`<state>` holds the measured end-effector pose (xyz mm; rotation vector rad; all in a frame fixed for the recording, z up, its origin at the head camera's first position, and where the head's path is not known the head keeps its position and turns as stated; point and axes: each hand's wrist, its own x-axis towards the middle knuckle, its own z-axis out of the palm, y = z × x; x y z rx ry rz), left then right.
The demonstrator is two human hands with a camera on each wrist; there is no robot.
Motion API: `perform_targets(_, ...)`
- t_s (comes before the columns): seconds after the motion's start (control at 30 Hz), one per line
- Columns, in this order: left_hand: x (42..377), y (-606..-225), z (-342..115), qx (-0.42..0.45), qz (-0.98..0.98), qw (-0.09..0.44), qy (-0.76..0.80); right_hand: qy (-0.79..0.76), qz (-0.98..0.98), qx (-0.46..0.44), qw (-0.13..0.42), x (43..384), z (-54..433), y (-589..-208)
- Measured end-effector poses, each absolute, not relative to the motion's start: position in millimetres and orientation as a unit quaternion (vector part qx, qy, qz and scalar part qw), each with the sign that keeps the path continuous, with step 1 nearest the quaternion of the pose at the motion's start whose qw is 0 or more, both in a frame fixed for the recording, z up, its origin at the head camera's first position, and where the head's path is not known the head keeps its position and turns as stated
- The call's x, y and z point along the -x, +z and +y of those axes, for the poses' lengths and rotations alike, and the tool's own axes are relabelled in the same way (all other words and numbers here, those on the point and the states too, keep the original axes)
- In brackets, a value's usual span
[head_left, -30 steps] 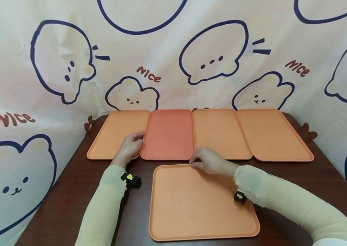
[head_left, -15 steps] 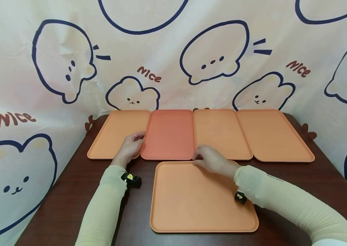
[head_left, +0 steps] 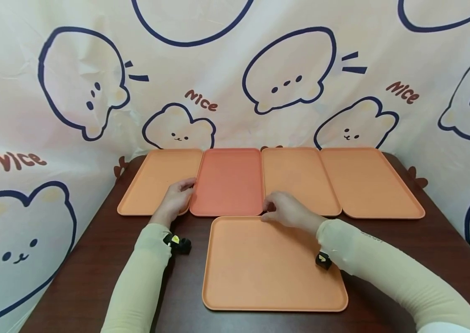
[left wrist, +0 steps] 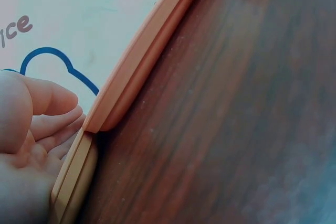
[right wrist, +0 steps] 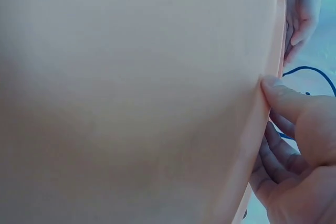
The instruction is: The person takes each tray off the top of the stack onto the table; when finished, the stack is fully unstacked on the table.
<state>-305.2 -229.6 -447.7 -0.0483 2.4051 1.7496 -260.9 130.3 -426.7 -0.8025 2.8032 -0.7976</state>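
A light orange tray (head_left: 259,273) lies flat near me, its long side facing the row of trays. My right hand (head_left: 288,210) pinches the far rim, with the thumb (right wrist: 286,95) on the rim and the other fingers behind it. My left hand (head_left: 175,199) rests at the seam between the leftmost orange tray (head_left: 157,173) and the red-orange tray (head_left: 227,185), its fingers loosely bent. In the left wrist view, the thumb of my left hand (left wrist: 29,124) stands apart from the other fingers, with nothing held between them.
Two more orange trays, one right of the red-orange tray (head_left: 297,173) and one at the far right (head_left: 369,185), complete a touching row along the back of the dark wooden table (head_left: 81,277). Behind hangs a pale cloth (head_left: 226,60) with cartoon drawings.
The near tray has slid away from me, its far edge now close against the row. My right hand has moved forward with it, while my left hand stays in place.
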Motion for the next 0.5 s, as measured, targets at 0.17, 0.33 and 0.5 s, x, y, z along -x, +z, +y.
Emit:
perform_targets(0.17,305.4,-449.5,-234.8,0.017,0.805,0.083,0.587,-0.263,0.921,0.28,0.066,265.3,128.2,-425.8)
perform_targets(0.33,306.1,-445.6,-235.5,0.009,0.817,0.084,0.57,-0.288,0.907,0.295,0.086,268.2,131.5,-423.0)
perform_targets(0.5,307.5,-435.4,-229.9,0.011,0.836,0.085,0.541,-0.326,0.9,0.27,0.108,265.8,145.0,-419.8)
